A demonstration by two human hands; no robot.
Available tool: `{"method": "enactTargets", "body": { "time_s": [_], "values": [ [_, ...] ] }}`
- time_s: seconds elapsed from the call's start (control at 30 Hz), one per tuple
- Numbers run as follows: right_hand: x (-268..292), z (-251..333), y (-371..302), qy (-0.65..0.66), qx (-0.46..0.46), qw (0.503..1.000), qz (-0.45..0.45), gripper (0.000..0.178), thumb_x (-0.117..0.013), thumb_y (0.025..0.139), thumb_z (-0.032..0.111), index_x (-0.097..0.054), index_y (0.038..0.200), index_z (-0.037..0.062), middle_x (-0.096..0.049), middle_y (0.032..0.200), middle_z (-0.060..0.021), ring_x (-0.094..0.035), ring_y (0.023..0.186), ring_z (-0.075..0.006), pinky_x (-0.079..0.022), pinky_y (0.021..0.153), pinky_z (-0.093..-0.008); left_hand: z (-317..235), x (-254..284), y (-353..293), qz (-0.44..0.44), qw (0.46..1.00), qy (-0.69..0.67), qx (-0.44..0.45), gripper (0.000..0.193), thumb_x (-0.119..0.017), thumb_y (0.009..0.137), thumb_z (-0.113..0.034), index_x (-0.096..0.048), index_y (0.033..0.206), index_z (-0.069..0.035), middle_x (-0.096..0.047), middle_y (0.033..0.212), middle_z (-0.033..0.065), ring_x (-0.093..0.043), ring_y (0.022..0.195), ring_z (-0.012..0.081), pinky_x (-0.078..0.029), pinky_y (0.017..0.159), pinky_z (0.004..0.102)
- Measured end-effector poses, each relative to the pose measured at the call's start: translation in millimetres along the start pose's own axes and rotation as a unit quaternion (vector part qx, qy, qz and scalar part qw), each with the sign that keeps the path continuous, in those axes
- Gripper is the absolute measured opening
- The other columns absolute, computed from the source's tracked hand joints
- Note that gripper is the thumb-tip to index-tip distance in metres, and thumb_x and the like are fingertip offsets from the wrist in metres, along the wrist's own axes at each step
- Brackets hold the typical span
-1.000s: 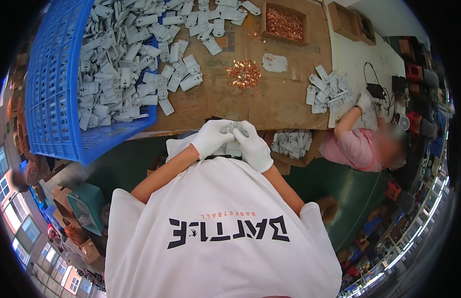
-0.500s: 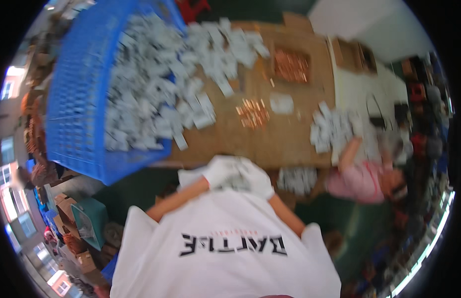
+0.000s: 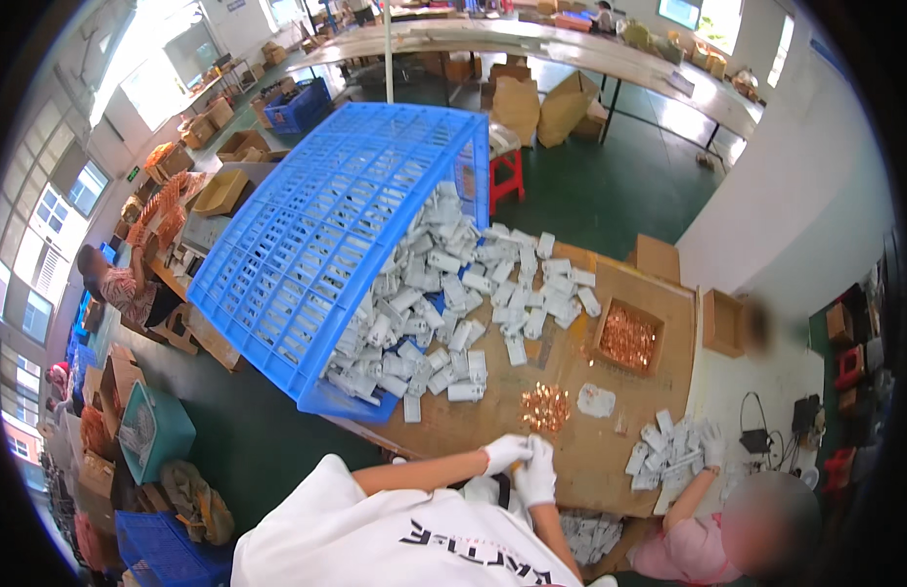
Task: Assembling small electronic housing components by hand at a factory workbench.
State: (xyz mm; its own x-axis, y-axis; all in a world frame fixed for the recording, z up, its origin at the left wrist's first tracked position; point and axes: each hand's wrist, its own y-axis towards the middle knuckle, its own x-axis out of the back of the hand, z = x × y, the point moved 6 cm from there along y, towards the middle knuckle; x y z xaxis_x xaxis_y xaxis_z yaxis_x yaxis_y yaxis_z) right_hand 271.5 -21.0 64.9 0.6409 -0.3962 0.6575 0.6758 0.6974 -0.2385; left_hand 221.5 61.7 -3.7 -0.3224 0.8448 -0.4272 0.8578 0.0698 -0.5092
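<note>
In white gloves, my left hand and my right hand meet just over the near edge of the wooden table. Their fingertips are pinched together; whatever is between them is too small or hidden to make out. Just beyond them lies a loose pile of small shiny copper-coloured pieces. To its right is a crumpled whitish sheet or bag. A large heap of white rectangular plastic housings spills from a tipped blue plastic crate at the left.
A cardboard tray holds more copper pieces. On the right, a co-worker's gloved hand touches a smaller pile of white housings. More housings sit below the table edge. A teal bin stands on the floor at left.
The view has tilted up and turned, showing more of the room. My hands, earlier low and close against my shirt around pale pieces, now meet fingertip to fingertip near the table edge.
</note>
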Motion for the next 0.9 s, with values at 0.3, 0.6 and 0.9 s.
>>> {"method": "enactTargets", "body": {
  "time_s": [0.3, 0.6, 0.9],
  "values": [
    [77, -195, 131, -0.308, -0.135, 0.928, -0.159, 0.041, -0.061, 0.082, 0.016, -0.051, 0.122, 0.0119, -0.051, 0.119, -0.0178, -0.057, 0.101, -0.0367, -0.050, 0.085, -0.0482, -40, 124, 28, -0.321, 0.689, 0.645, -0.082, 0.052, -0.057, 0.073, -0.009, -0.051, 0.125, -0.005, -0.042, 0.136, 0.0229, -0.044, 0.122, 0.0386, -0.037, 0.104, 0.0448],
    [125, -208, 134, -0.348, -0.049, 0.906, -0.238, 0.022, -0.061, 0.073, 0.013, -0.055, 0.094, 0.0075, -0.058, 0.099, -0.0156, -0.056, 0.097, -0.0340, -0.045, 0.083, -0.0436, -34, 169, 12, -0.251, 0.691, 0.676, -0.047, 0.064, -0.068, 0.066, 0.002, -0.052, 0.126, -0.016, -0.044, 0.131, 0.0168, -0.049, 0.114, 0.0368, -0.044, 0.095, 0.0449],
    [-6, -176, 138, -0.014, -0.095, 0.970, -0.221, 0.019, -0.063, 0.080, 0.010, -0.062, 0.098, 0.0114, -0.058, 0.100, -0.0112, -0.059, 0.091, -0.0344, -0.049, 0.078, -0.0448, -55, 174, 46, -0.252, 0.639, 0.727, 0.019, 0.037, -0.057, 0.082, -0.004, -0.056, 0.115, -0.019, -0.052, 0.113, 0.0187, -0.061, 0.087, 0.0375, -0.051, 0.075, 0.0469]
  ]
}}
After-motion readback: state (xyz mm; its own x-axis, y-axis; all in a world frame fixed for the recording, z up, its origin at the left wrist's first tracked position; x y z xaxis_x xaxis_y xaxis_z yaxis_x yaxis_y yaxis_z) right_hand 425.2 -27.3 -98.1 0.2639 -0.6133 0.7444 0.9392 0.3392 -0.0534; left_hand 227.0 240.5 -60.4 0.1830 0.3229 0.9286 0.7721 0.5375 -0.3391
